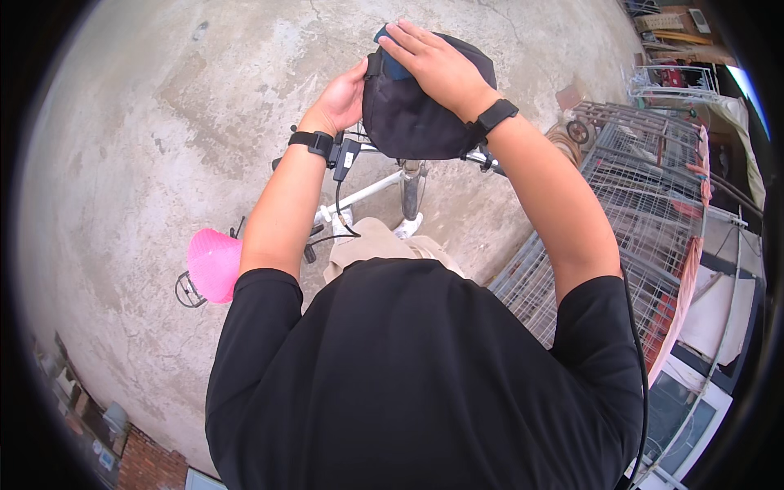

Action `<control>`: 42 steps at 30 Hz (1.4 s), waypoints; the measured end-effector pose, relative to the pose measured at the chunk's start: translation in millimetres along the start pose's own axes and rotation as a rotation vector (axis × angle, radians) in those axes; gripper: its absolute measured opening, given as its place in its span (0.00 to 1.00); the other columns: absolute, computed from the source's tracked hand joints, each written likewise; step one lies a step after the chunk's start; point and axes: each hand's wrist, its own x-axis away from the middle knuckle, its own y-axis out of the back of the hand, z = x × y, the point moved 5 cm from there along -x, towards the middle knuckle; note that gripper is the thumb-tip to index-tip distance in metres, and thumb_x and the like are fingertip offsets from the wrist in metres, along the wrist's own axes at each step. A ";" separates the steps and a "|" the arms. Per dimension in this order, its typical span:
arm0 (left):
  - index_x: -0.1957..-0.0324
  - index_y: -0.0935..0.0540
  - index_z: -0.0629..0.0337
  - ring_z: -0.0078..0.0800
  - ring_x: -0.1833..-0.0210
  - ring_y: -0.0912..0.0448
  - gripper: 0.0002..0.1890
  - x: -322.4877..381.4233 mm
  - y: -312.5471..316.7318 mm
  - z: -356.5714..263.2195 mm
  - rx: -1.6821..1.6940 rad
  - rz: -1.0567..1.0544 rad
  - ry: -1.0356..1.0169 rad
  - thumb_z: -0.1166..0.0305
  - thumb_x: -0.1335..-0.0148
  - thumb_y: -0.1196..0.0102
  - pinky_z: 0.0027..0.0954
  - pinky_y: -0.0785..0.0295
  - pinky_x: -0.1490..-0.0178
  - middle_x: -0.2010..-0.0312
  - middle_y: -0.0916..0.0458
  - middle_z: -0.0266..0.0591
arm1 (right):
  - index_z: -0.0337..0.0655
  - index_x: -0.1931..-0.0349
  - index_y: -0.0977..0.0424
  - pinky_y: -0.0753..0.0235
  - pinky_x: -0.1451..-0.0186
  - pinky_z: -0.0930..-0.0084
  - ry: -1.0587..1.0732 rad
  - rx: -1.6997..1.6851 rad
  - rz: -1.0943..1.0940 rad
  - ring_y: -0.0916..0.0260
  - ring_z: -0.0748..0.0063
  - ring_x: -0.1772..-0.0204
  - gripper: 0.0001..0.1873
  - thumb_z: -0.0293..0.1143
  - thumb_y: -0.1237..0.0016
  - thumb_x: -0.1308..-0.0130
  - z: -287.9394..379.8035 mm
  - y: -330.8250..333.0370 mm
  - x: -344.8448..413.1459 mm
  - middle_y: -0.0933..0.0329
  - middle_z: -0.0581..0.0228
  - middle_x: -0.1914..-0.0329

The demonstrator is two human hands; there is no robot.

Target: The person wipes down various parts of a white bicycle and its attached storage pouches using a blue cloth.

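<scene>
A black fabric bag (422, 116) rests over the handlebar and front of a white bicycle (380, 188). My left hand (343, 101) is at the bag's left edge by a dark strap, its thumb up against that side; whether it grips the bag I cannot tell. My right hand (432, 64) lies flat over the bag's top, fingers nearly together, on a dark blue patch (395, 66). Both wrists bear black bands, and a small black device (347, 160) with a cable hangs by the left one. The bag hides much of the handlebar and basket area.
A pink saddle cover (214, 264) shows at the left, beside my left arm. Stacked metal mesh panels (637, 184) lie at the right, with a coiled hose (563, 144) near their far end. Around the bicycle is a concrete floor (153, 153). A brick structure (147, 462) stands at the lower left.
</scene>
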 end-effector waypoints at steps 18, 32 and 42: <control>0.42 0.24 0.62 0.33 0.46 0.20 0.23 7.9 -5.1 7.2 -0.053 -0.199 -0.214 0.53 0.21 0.60 0.36 0.25 0.41 0.47 0.18 0.44 | 0.44 0.52 0.20 0.28 0.47 0.57 0.069 0.072 0.126 0.32 0.51 0.42 0.18 0.32 0.48 0.44 69.2 -3.5 36.8 0.27 0.68 0.40; 0.51 0.20 0.64 0.27 0.56 0.18 0.18 10.5 3.7 2.2 -0.167 -0.399 -0.293 0.60 0.22 0.58 0.33 0.22 0.52 0.57 0.16 0.41 | 0.37 0.51 0.21 0.23 0.62 0.69 -0.120 0.082 -0.059 0.31 0.61 0.57 0.20 0.28 0.48 0.47 48.8 4.5 4.2 0.28 0.62 0.56; 0.56 0.19 0.62 0.27 0.59 0.18 0.16 16.3 -6.9 3.3 -0.079 -0.448 -0.260 0.61 0.23 0.55 0.33 0.22 0.55 0.61 0.15 0.40 | 0.28 0.57 0.21 0.25 0.69 0.77 -0.109 0.256 0.020 0.31 0.62 0.59 0.19 0.26 0.47 0.51 63.1 10.1 -3.1 0.29 0.56 0.60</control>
